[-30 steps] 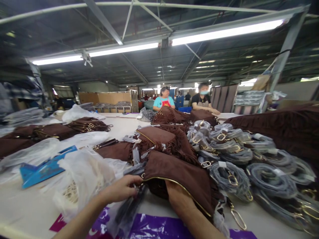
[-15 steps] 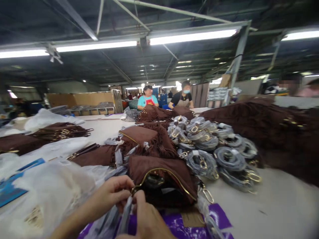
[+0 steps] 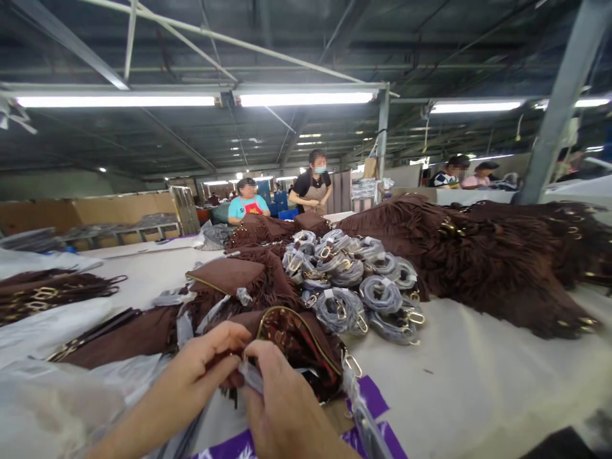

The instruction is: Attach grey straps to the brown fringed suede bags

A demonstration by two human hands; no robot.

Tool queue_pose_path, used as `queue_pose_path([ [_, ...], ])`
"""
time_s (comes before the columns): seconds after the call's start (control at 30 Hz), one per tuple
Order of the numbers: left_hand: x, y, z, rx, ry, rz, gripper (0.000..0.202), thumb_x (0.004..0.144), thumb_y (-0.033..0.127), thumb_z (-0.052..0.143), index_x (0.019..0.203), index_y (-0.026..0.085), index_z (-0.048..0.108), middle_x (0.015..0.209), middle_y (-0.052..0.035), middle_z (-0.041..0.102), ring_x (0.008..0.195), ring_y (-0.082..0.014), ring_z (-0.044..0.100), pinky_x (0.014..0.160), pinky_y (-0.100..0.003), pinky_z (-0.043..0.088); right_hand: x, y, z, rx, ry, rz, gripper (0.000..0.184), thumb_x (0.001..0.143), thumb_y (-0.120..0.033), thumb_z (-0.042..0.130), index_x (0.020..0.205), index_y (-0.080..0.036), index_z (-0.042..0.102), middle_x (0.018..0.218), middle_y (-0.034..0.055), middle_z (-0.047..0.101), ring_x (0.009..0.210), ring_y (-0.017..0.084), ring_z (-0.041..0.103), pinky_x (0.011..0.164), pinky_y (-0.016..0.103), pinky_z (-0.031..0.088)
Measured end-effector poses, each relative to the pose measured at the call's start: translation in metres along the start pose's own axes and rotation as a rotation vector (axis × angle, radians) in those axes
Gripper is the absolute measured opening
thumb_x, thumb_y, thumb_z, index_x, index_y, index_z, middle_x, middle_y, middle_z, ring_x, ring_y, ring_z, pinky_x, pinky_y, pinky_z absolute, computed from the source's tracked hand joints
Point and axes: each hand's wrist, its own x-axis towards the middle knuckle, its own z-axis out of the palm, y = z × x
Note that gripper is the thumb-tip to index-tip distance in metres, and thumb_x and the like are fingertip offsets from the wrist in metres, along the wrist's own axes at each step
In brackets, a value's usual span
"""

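Observation:
A brown bag lies in front of me with its gold-toothed zip open and a patterned lining showing. My left hand is closed in a pinch at the bag's left end, by the end of the zip. Right beside it, my right hand pinches a strap wrapped in clear plastic against that same corner. The fingertips hide the exact spot where strap and bag meet. At the bag's right end hangs a gold oval ring with more wrapped strap below it.
Coiled plastic-wrapped straps with gold clips lie beyond the bag. Fringed brown bags are heaped to the right, others ahead. White plastic bags sit at left, purple plastic underneath. Two co-workers are across the table.
My view has swung to the right. The bag's mouth has tipped, so more lining shows. Both hands stay together at its left end. The masked co-worker across now stands taller.

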Motion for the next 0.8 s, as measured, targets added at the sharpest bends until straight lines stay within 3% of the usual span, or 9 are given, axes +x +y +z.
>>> queue_pose_path([
  [0.07, 0.001, 0.006, -0.001, -0.023, -0.066, 0.011, 0.030, 0.091, 0.027, 0.050, 0.120, 0.022, 0.051, 0.095, -0.0020, 0.069, 0.083, -0.0182, 0.065, 0.072, -0.026, 0.053, 0.005, 0.002, -0.015, -0.231, -0.078, -0.116, 0.035, 0.075, -0.014, 0.070, 0.103, -0.023, 0.051, 0.094, 0.0022, 0.065, 0.065, 0.022, 0.068, 0.050, 0.026, 0.045],
  [0.13, 0.001, 0.011, -0.002, -0.011, -0.085, 0.001, 0.038, 0.088, 0.024, 0.052, 0.126, 0.024, 0.049, 0.096, -0.0006, 0.069, 0.085, -0.0183, 0.066, 0.074, -0.026, 0.052, 0.009, 0.007, -0.026, -0.438, -0.078, -0.290, 0.024, 0.080, -0.014, 0.070, 0.096, -0.022, 0.054, 0.088, 0.0010, 0.064, 0.061, 0.021, 0.065, 0.045, 0.026, 0.040],
  [0.23, 0.005, 0.019, 0.000, 0.135, -0.029, -0.031, 0.035, 0.086, 0.020, 0.051, 0.122, 0.024, 0.052, 0.072, 0.0063, 0.062, 0.062, -0.0134, 0.061, 0.061, -0.023, 0.047, 0.019, 0.013, -0.037, -0.583, -0.019, -0.429, 0.016, 0.083, -0.011, 0.069, 0.090, -0.019, 0.057, 0.083, 0.0032, 0.065, 0.066, 0.024, 0.064, 0.048, 0.029, 0.042],
  [0.37, 0.020, 0.033, -0.001, 0.248, 0.010, 0.036, 0.023, 0.083, 0.018, 0.051, 0.105, 0.022, 0.057, 0.061, 0.0088, 0.050, 0.059, -0.0113, 0.051, 0.058, -0.022, 0.037, 0.037, 0.012, -0.054, -0.621, -0.104, -0.299, 0.011, 0.087, -0.013, 0.069, 0.081, -0.019, 0.061, 0.077, 0.0042, 0.068, 0.069, 0.025, 0.066, 0.049, 0.030, 0.038],
  [0.47, 0.030, 0.043, -0.005, 0.130, -0.046, 0.042, 0.019, 0.079, 0.019, 0.054, 0.097, 0.020, 0.056, 0.064, 0.0076, 0.051, 0.062, -0.0110, 0.048, 0.058, -0.021, 0.035, 0.047, 0.012, -0.074, -0.612, -0.223, -0.165, 0.014, 0.094, -0.022, 0.063, 0.081, -0.020, 0.065, 0.072, 0.0032, 0.072, 0.066, 0.024, 0.069, 0.046, 0.029, 0.029],
  [0.53, 0.031, 0.045, -0.013, 0.034, -0.075, -0.006, 0.018, 0.078, 0.023, 0.057, 0.096, 0.019, 0.055, 0.066, 0.0065, 0.054, 0.058, -0.0095, 0.044, 0.052, -0.020, 0.032, 0.050, 0.023, -0.087, -0.586, -0.230, -0.100, 0.022, 0.099, -0.027, 0.057, 0.080, -0.021, 0.066, 0.074, 0.0021, 0.073, 0.068, 0.023, 0.070, 0.049, 0.028, 0.029],
  [0.63, 0.027, 0.032, -0.039, -0.087, -0.058, -0.030, 0.026, 0.079, 0.033, 0.063, 0.098, 0.019, 0.052, 0.067, 0.0052, 0.058, 0.048, -0.0065, 0.035, 0.045, -0.018, 0.023, 0.048, 0.063, -0.107, -0.595, -0.231, -0.017, 0.029, 0.101, -0.032, 0.050, 0.079, -0.023, 0.066, 0.080, 0.0025, 0.074, 0.078, 0.024, 0.070, 0.057, 0.028, 0.036],
  [0.73, 0.019, 0.000, -0.076, -0.140, 0.083, -0.055, 0.033, 0.081, 0.041, 0.065, 0.101, 0.021, 0.049, 0.066, 0.0053, 0.058, 0.043, -0.0047, 0.029, 0.042, -0.017, 0.019, 0.038, 0.115, -0.123, -0.651, -0.263, 0.136, 0.031, 0.101, -0.030, 0.047, 0.077, -0.020, 0.065, 0.079, 0.0077, 0.073, 0.081, 0.028, 0.069, 0.060, 0.030, 0.040],
  [0.8, 0.016, -0.023, -0.094, -0.100, 0.099, -0.121, 0.032, 0.081, 0.044, 0.064, 0.097, 0.020, 0.050, 0.064, 0.0053, 0.057, 0.040, -0.0041, 0.027, 0.040, -0.018, 0.017, 0.029, 0.142, -0.130, -0.655, -0.278, 0.181, 0.033, 0.101, -0.027, 0.043, 0.076, -0.020, 0.064, 0.079, 0.0069, 0.072, 0.079, 0.027, 0.069, 0.062, 0.030, 0.042],
])
